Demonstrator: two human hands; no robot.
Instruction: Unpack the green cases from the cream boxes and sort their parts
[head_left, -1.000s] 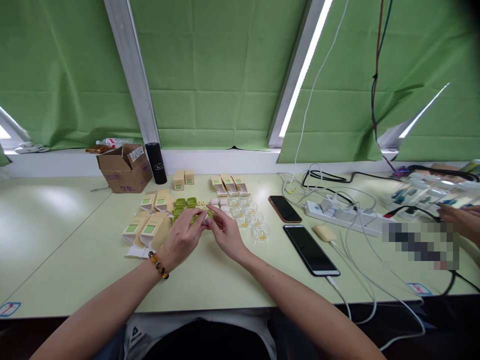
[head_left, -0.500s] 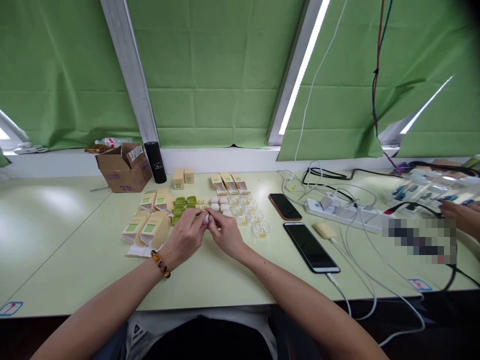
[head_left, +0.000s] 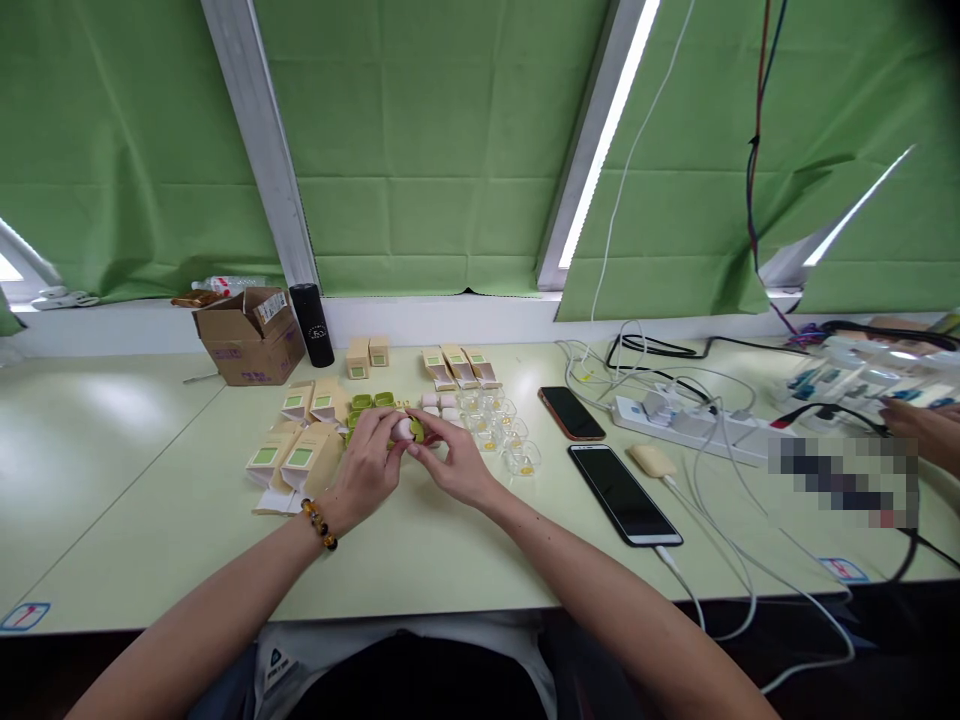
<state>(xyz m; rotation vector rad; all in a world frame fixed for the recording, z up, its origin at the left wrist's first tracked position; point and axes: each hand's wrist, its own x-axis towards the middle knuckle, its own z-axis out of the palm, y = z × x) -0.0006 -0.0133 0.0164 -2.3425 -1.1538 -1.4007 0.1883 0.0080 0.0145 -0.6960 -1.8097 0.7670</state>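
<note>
My left hand [head_left: 367, 462], wearing a beaded bracelet, is closed around a small pale pinkish-white piece [head_left: 403, 430]. Touching it on the right is a small green square cup [head_left: 417, 430], pinched in the fingers of my right hand [head_left: 456, 465]. The two pieces meet between my fingertips, which partly cover them. Just beyond, more green cups [head_left: 361, 401] stand in a group, partly hidden by my left hand. Pale pink blocks [head_left: 430, 400] and several clear plastic cups with yellow bottoms [head_left: 523, 458] lie past my right hand.
Open tan paper boxes [head_left: 311, 455] stand at left, others [head_left: 457, 365] behind. A brown carton [head_left: 251, 340] and black bottle [head_left: 311, 325] are at the back. Two phones [head_left: 624, 495], a power strip [head_left: 690, 430] and tangled cables occupy the right. Another person's hand [head_left: 922, 430] is at far right.
Both hands have turned and drawn slightly apart at the fingertips. The green cup now shows beside the pale piece, which was mostly covered before.
</note>
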